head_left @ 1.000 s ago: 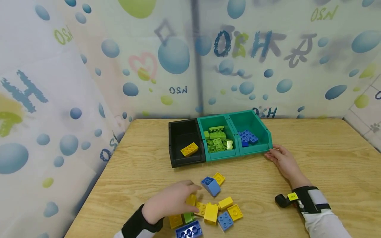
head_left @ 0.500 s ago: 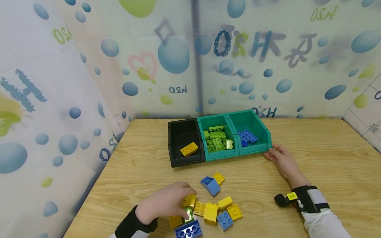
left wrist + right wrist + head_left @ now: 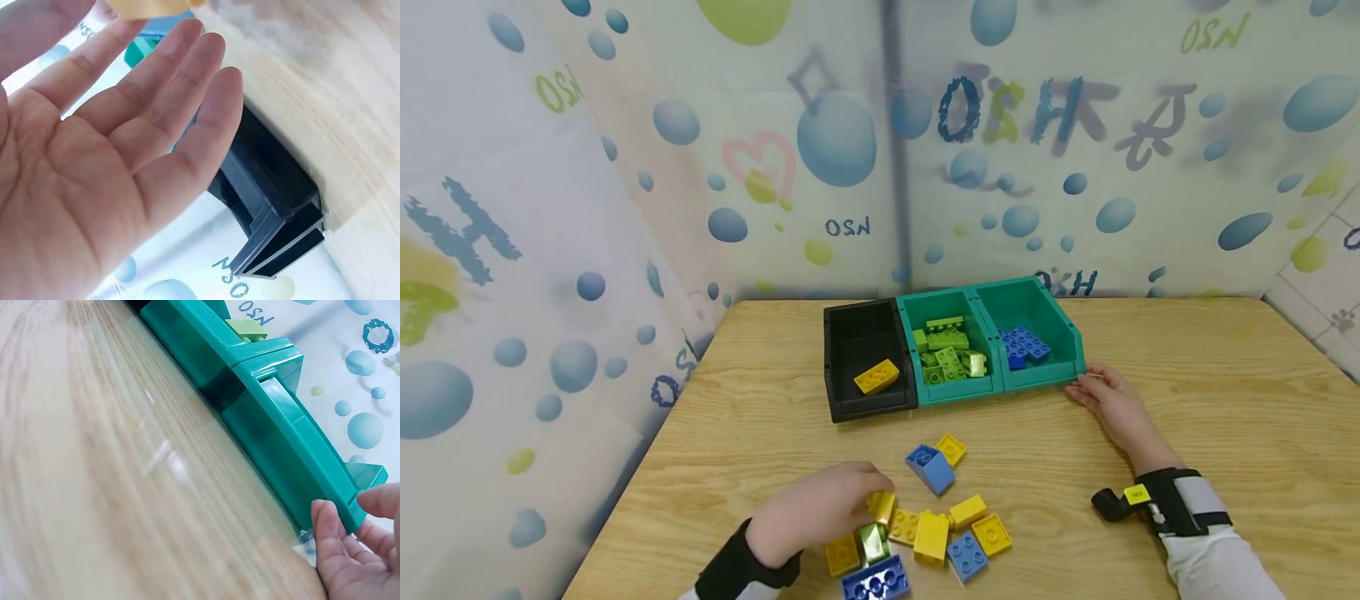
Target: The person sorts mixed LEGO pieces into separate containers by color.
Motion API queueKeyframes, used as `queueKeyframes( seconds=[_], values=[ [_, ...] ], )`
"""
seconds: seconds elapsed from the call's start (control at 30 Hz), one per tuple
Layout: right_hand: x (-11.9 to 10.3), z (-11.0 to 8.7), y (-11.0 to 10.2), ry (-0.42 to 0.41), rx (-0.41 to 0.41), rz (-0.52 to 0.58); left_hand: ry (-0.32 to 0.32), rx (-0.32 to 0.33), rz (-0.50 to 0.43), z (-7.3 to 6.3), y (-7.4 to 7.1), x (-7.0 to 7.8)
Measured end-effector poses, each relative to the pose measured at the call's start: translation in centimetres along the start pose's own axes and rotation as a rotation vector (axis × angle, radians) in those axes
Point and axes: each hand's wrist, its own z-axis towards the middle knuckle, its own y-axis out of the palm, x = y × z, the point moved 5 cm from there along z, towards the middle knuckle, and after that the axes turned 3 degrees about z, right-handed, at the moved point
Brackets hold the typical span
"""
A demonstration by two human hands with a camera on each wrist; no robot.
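Note:
My left hand (image 3: 823,508) is low over the loose bricks, with its thumb and index finger pinching a yellow brick (image 3: 881,506). In the left wrist view that yellow brick (image 3: 150,7) shows at the top edge, while the other fingers (image 3: 203,106) extend away from it. A shiny green brick (image 3: 873,542) lies just below this hand. At the far right corner of the teal bin (image 3: 269,444), my right hand (image 3: 1116,412) grips the rim, thumb on one side and fingers on the other.
A black bin (image 3: 871,408) with one yellow brick adjoins two teal bins, holding green bricks (image 3: 947,342) and blue bricks (image 3: 1026,343). More yellow bricks (image 3: 932,538), a blue sloped brick (image 3: 932,471) and a dark blue brick (image 3: 876,579) lie on the wooden table (image 3: 737,433).
My left hand has drawn slightly left and its thumb has come off the green brick's side, uncovering more of the green brick. The right hand and bins have stayed put.

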Motion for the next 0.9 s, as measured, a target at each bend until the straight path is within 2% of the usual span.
queueKeyframes(
  seconds=[0.13, 0.3, 0.53, 0.7, 0.8, 0.9],
  values=[
    [0.0, 0.0, -0.1, 0.004, 0.004, -0.019, 0.009, 0.009, -0.002, 0.2, 0.3, 0.1],
    [0.0, 0.0, 0.0, 0.005, 0.003, 0.007, 0.027, 0.025, 0.018, 0.4, 0.5, 0.2],
    [0.0, 0.1, 0.0, -0.006, 0.003, -0.029, 0.011, 0.048, -0.018, 0.7, 0.6, -0.2],
    [0.1, 0.1, 0.0, -0.004, 0.002, -0.029, 0.002, 0.135, -0.083, 0.9, 0.1, -0.8],
    [0.1, 0.1, -0.1, 0.001, 0.002, -0.034, -0.004, 0.208, -0.139, 1.0, -0.3, -1.1],
    [0.1, 0.1, -0.1, 0.003, 0.004, -0.047, 0.018, 0.295, -0.221, 1.0, -0.7, -1.3]
  ],
)
